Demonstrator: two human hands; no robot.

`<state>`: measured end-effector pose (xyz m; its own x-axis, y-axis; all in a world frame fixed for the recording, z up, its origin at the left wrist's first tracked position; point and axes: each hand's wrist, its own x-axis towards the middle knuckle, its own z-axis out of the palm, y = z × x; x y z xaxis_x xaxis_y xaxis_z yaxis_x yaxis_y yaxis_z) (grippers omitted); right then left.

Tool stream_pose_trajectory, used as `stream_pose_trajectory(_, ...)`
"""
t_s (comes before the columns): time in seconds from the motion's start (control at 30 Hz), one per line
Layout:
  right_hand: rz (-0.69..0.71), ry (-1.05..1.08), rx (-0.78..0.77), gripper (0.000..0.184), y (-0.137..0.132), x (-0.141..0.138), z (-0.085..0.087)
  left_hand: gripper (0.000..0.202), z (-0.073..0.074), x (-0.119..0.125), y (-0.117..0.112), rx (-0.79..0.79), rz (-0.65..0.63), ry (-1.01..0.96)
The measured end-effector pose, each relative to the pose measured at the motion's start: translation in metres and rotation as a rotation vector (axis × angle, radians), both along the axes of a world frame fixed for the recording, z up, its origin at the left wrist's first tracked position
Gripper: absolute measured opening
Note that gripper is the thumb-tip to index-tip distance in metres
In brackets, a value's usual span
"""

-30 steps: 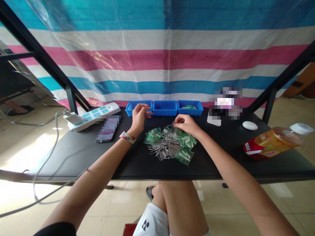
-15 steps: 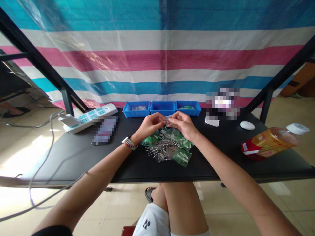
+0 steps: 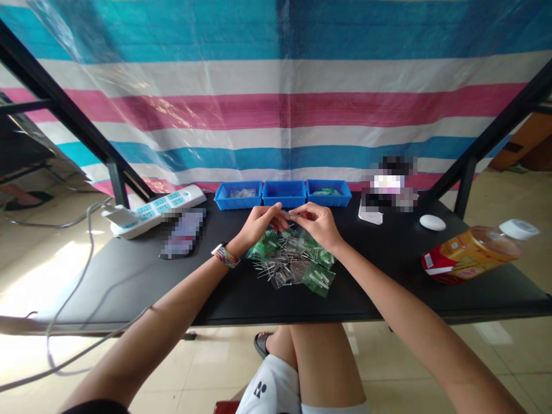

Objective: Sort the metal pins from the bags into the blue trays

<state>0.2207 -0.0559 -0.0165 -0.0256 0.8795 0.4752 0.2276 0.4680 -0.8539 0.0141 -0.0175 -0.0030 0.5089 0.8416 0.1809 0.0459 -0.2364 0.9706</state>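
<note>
My left hand [image 3: 262,224] and my right hand [image 3: 317,223] meet above the far side of a pile on the black table. My right hand is closed, its thumb and fingers pinching a small clear plastic bag [image 3: 295,214], seen nearly edge-on. The left fingers are curled at the bag's other side, the thumb raised; its contents are too small to make out. Below lies a pile of thin metal pins [image 3: 282,261], mixed with clear bags. Green-tinted bags [image 3: 319,279] of small pale pieces lie around it.
Behind my hands stand a left blue bin [image 3: 238,202] with clear bags, a middle blue bin [image 3: 284,200], and a right blue bin [image 3: 329,199] with green bags. A power strip [image 3: 159,210] and phone [image 3: 184,233] lie left; a white mouse [image 3: 432,222] and drink bottle [image 3: 472,253] right.
The small clear bag has turned and shows less between my fingers. My left thumb has lifted from it. The whole view has shifted slightly.
</note>
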Motion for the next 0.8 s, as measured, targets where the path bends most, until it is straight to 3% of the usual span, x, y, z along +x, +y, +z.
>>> stream_pose_trajectory(0.1, 0.014, -0.059, 0.069, 0.016, -0.003, 0.0, 0.0, 0.047, -0.001, 0.002, 0.001, -0.024, 0.008, -0.055)
stream_pose_trajectory(0.23, 0.059, 0.0, 0.016, 0.027, -0.001, 0.002, 0.001, 0.037, -0.004, 0.001, 0.007, -0.033, 0.06, -0.132)
stream_pose_trajectory(0.37, 0.016, 0.047, -0.116, 0.038, 0.004, 0.01, 0.004, 0.033, -0.004, -0.005, 0.018, -0.011, 0.291, -0.24)
stream_pose_trajectory(0.47, -0.023, -0.116, -0.146, 0.019, 0.007, 0.021, 0.008, 0.028, -0.001, -0.016, 0.028, -0.042, 0.511, -0.339)
stream_pose_trajectory(0.57, 0.048, -0.344, -0.238, 0.009, 0.009, 0.032, 0.011, 0.023, 0.001, -0.027, 0.038, -0.104, 0.653, -0.444)
stream_pose_trajectory(0.7, 0.144, -0.575, -0.348, 0.005, 0.01, 0.042, 0.01, 0.023, 0.003, -0.037, 0.045, -0.198, 0.71, -0.534)
stream_pose_trajectory(0.8, 0.156, -0.633, -0.368, 0.009, 0.011, 0.043, 0.007, 0.026, 0.002, -0.036, 0.045, -0.256, 0.693, -0.563)
